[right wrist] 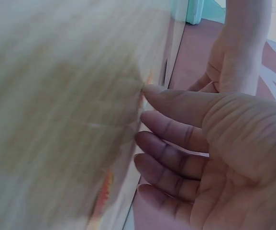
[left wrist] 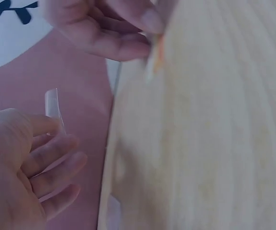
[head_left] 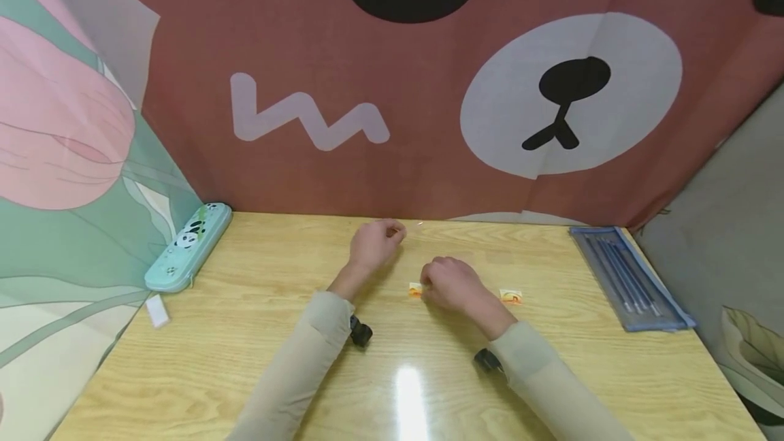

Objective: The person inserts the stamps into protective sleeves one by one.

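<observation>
My left hand [head_left: 375,245] is near the back of the table. In the left wrist view, its thumb and index finger pinch a small translucent strip [left wrist: 52,103] that sticks up past the fingertips. Closer to me, my right hand [head_left: 452,282] pinches a small orange-and-white card [head_left: 415,289] at the tabletop. The same card [left wrist: 157,56] shows blurred under the right fingertips in the left wrist view. A second orange-and-white card [head_left: 511,297] lies just right of my right hand. The other right fingers [right wrist: 169,160] are loosely bent below the thumb.
A light-blue panda pencil case [head_left: 190,247] lies at the table's left edge, with a white eraser-like block [head_left: 157,310] in front of it. Toward the right edge is a blue-trimmed mesh pouch [head_left: 631,278] of pencils. A printed cloth [head_left: 306,175] hangs behind the wooden table [head_left: 257,332].
</observation>
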Demonstrator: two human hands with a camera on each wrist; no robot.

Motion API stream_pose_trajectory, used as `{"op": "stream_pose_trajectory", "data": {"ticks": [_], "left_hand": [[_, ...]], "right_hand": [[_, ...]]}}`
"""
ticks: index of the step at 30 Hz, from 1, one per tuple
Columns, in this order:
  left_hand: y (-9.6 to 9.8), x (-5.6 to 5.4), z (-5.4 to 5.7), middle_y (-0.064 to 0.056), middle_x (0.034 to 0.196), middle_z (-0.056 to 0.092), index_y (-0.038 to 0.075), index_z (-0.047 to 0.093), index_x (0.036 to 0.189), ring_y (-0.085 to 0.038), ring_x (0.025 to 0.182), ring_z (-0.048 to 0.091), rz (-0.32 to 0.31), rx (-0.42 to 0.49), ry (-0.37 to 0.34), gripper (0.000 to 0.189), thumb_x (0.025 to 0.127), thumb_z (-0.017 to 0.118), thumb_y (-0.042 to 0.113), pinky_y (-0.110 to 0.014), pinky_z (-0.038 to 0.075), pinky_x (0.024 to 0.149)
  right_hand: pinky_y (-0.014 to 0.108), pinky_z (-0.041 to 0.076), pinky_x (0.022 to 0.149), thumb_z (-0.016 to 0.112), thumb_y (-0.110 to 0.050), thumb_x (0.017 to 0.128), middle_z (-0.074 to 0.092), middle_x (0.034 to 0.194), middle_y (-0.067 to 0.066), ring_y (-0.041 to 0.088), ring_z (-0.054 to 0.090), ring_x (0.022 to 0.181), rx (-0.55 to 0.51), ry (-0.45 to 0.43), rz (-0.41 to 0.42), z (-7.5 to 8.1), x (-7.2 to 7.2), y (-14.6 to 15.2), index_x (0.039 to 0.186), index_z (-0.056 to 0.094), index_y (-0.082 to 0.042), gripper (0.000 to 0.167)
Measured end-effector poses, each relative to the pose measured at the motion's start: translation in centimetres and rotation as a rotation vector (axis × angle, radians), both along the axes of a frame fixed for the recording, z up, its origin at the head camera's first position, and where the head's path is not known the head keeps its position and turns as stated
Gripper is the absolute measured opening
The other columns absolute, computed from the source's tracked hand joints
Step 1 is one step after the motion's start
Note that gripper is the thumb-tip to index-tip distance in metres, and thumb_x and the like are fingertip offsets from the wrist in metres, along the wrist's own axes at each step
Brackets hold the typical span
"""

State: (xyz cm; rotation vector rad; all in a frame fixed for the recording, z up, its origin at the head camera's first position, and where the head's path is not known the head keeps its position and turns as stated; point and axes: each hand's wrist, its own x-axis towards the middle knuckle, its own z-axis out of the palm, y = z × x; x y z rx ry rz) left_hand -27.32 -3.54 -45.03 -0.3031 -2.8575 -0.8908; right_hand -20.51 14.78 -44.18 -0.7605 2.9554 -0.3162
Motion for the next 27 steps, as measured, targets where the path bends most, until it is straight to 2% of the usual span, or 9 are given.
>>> {"op": "stream_pose_trajectory", "data": {"ticks": [2,4,10,13,16,18,19,24,27], "left_hand": [[0.0,0.1,0.4,0.007,0.097,0.079,0.026,0.078,0.105,-0.014,0.085,0.073,0.005,0.046,-0.018,0.017,0.098,0.067,0.037,-0.032,0.056,0.067],[-0.1,0.3,0.6,0.006,0.096,0.079,0.025,0.079,0.104,-0.014,0.084,0.073,0.009,0.079,-0.02,0.016,0.097,0.069,0.035,-0.032,0.055,0.067],[-0.5,0.7,0.1,0.004,0.091,0.079,0.024,0.079,0.101,-0.012,0.08,0.072,0.005,0.169,-0.035,0.016,0.096,0.071,0.036,-0.028,0.054,0.066],[-0.8,1.0,-0.3,0.004,0.092,0.079,0.022,0.08,0.102,-0.011,0.081,0.073,0.002,0.236,-0.051,0.018,0.096,0.07,0.035,-0.028,0.056,0.066],[-1.1,1.4,-0.5,0.002,0.091,0.08,0.018,0.081,0.104,-0.011,0.078,0.075,-0.014,0.266,-0.058,0.022,0.098,0.067,0.034,-0.028,0.058,0.066],[-1.2,1.6,-0.5,-0.001,0.089,0.08,0.015,0.081,0.107,-0.013,0.076,0.076,-0.022,0.292,-0.075,0.024,0.099,0.066,0.033,-0.027,0.059,0.067],[-1.3,1.6,-0.5,-0.002,0.089,0.08,0.013,0.08,0.108,-0.015,0.074,0.077,-0.025,0.316,-0.088,0.025,0.1,0.066,0.031,-0.027,0.06,0.066],[-1.4,1.8,-0.9,-0.011,0.089,0.079,0.006,0.078,0.11,-0.026,0.073,0.077,-0.037,0.484,-0.171,0.024,0.098,0.068,0.023,-0.029,0.062,0.061],[-1.4,1.8,-1.3,-0.011,0.092,0.079,0.007,0.078,0.108,-0.026,0.074,0.077,-0.052,0.509,-0.214,0.019,0.096,0.07,0.02,-0.029,0.061,0.059]], "right_hand": [[0.029,0.04,0.06,0.072,-0.008,0.08,0.049,0.064,-0.007,0.012,0.046,0.066,0.01,-0.011,0.004,0.3,-0.1,-0.2,0.056,0.051,-0.021,0.034],[0.029,0.04,0.06,0.071,-0.006,0.079,0.049,0.064,-0.008,0.012,0.046,0.066,0.025,-0.019,0.007,0.5,-0.3,-0.3,0.055,0.052,-0.021,0.034],[0.028,0.032,0.057,0.067,0.001,0.078,0.038,0.063,-0.007,0.014,0.037,0.065,0.048,-0.029,0.052,0.6,-0.6,-0.5,0.055,0.044,-0.02,0.04],[0.029,0.037,0.059,0.071,-0.004,0.082,0.047,0.067,-0.008,0.012,0.042,0.066,0.028,-0.03,0.057,0.5,-0.5,-0.2,0.061,0.053,-0.02,0.031],[0.031,0.048,0.067,0.073,-0.014,0.088,0.063,0.079,-0.01,0.009,0.054,0.072,-0.01,-0.043,0.022,0.4,-0.6,0.6,0.08,0.068,-0.02,0.011],[0.034,0.053,0.072,0.072,-0.019,0.091,0.07,0.086,-0.009,0.01,0.062,0.077,-0.064,-0.068,-0.011,0.7,-0.7,1.2,0.091,0.071,-0.019,0.001],[0.035,0.055,0.074,0.072,-0.02,0.092,0.072,0.089,-0.008,0.01,0.065,0.079,-0.107,-0.089,-0.034,0.9,-0.7,1.6,0.095,0.072,-0.019,0.003],[0.032,0.056,0.073,0.071,-0.018,0.092,0.076,0.092,-0.001,0.012,0.069,0.082,-0.351,-0.203,-0.124,1.5,-0.9,3.3,0.097,0.07,-0.018,0.005],[0.029,0.052,0.071,0.071,-0.017,0.093,0.074,0.09,0.0,0.012,0.064,0.078,-0.479,-0.258,-0.171,1.2,-1.1,4.2,0.097,0.07,-0.016,0.004]]}}
